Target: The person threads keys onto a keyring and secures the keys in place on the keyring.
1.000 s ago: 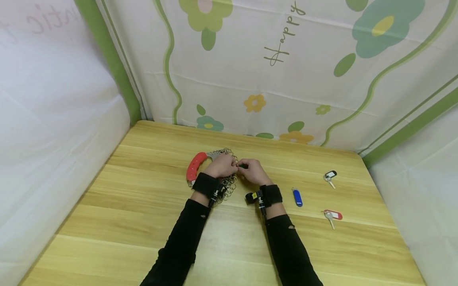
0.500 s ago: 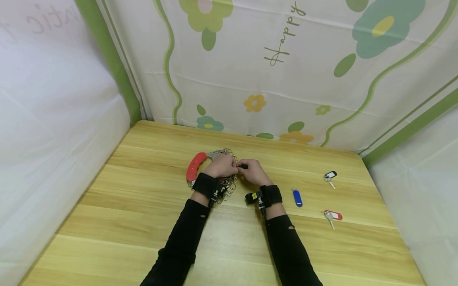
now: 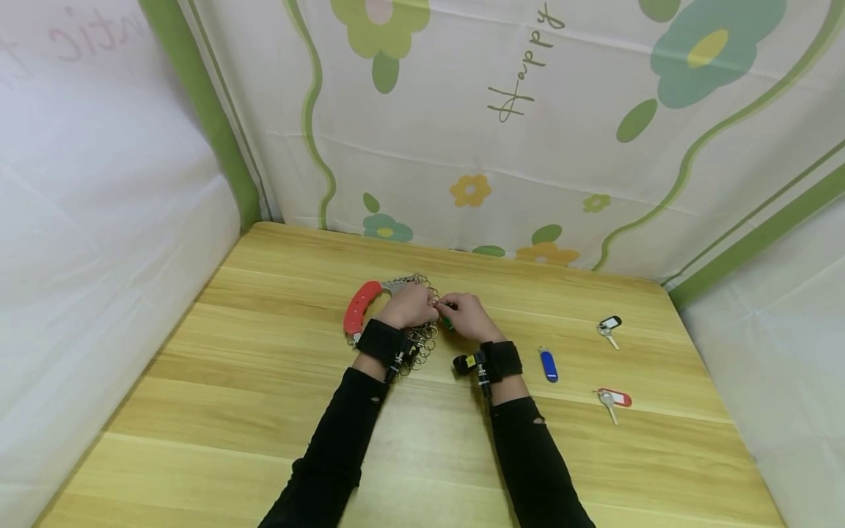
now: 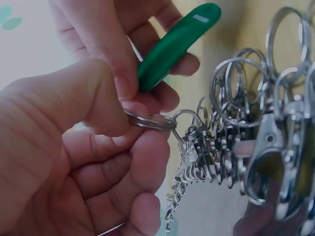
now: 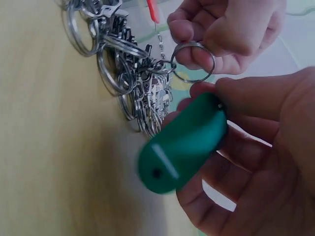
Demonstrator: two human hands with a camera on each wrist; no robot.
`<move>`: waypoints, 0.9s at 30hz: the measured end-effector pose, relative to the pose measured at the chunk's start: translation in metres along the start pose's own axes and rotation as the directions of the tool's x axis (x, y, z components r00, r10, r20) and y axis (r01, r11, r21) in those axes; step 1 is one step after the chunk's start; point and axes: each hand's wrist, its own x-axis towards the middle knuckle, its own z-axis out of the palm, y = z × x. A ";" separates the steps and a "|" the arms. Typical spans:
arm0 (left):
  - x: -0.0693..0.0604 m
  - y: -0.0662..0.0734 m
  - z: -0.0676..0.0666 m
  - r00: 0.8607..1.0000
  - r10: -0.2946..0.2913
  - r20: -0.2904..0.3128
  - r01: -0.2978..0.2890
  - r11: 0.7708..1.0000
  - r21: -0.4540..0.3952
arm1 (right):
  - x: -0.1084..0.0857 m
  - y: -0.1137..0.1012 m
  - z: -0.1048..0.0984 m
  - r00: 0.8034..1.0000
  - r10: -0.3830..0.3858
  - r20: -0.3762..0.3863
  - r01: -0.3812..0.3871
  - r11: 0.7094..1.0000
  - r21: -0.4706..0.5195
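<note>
As we look closest, the green tag (image 5: 184, 142) sits just beside a split ring (image 4: 152, 124), above the table (image 3: 198, 411); whether the two are linked we cannot tell. Our right hand (image 3: 469, 319) pinches the tag near one end, thumb against fingers, leaving most of its length free. Our left hand (image 3: 412, 304) pinches the ring between thumb and fingers, probably to steady it, since it hangs from a loose bunch of clasps and rings (image 5: 140, 93). That bunch belongs to a holder whose red handle (image 3: 361, 308) lies left of our left hand, perhaps so the ringed side faces our right. Farther right lie a blue tag (image 3: 549, 365), a black tag (image 3: 612, 321) with a key, and a red tag (image 3: 618, 397) with another. As label holders, the black and red ones show white inserts; the blue one shows none.
</note>
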 end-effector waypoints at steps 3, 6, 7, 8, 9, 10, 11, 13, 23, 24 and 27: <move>0.001 -0.002 0.001 1.000 -0.009 -0.005 0.009 1.000 0.003 | 0.000 0.000 0.000 1.000 0.002 -0.011 -0.002 1.000 -0.016; 0.002 -0.002 0.001 1.000 -0.016 -0.012 0.017 1.000 0.013 | 0.000 0.001 -0.001 0.999 0.028 -0.025 -0.028 1.000 -0.014; 0.002 -0.002 0.001 1.000 -0.018 -0.014 0.018 1.000 0.015 | 0.000 0.000 -0.001 0.999 0.039 -0.030 -0.039 0.999 -0.009; 0.002 -0.002 0.001 1.000 -0.018 -0.017 0.018 1.000 0.017 | 0.000 0.000 -0.001 0.998 0.049 -0.034 -0.049 0.999 -0.005; 0.003 -0.002 0.001 1.000 -0.018 -0.021 0.018 1.000 0.024 | 0.000 -0.001 -0.001 0.998 0.055 -0.036 -0.055 0.998 -0.002; 0.003 -0.002 0.001 1.000 -0.015 -0.024 0.016 0.999 0.031 | 0.000 -0.002 -0.001 0.997 0.061 -0.039 -0.061 0.998 0.001; 0.003 -0.002 0.001 1.000 -0.013 -0.025 0.014 0.999 0.037 | 0.000 -0.003 -0.001 0.997 0.065 -0.041 -0.065 0.998 0.003; 0.004 -0.002 0.001 1.000 -0.012 -0.024 0.013 0.999 0.050 | 0.000 -0.005 0.000 0.997 0.068 -0.043 -0.068 0.998 0.000; 0.002 -0.001 0.001 0.999 -0.008 -0.035 0.011 0.998 0.067 | 0.001 -0.009 0.007 0.994 0.094 -0.048 -0.092 0.995 0.039; 0.002 -0.001 0.001 0.999 -0.004 -0.038 0.007 0.997 0.076 | 0.001 -0.009 0.007 0.995 0.093 -0.047 -0.091 0.995 0.039; 0.002 -0.001 0.001 0.999 0.008 -0.051 -0.003 0.994 0.107 | 0.001 -0.009 0.007 0.995 0.087 -0.053 -0.085 0.996 0.035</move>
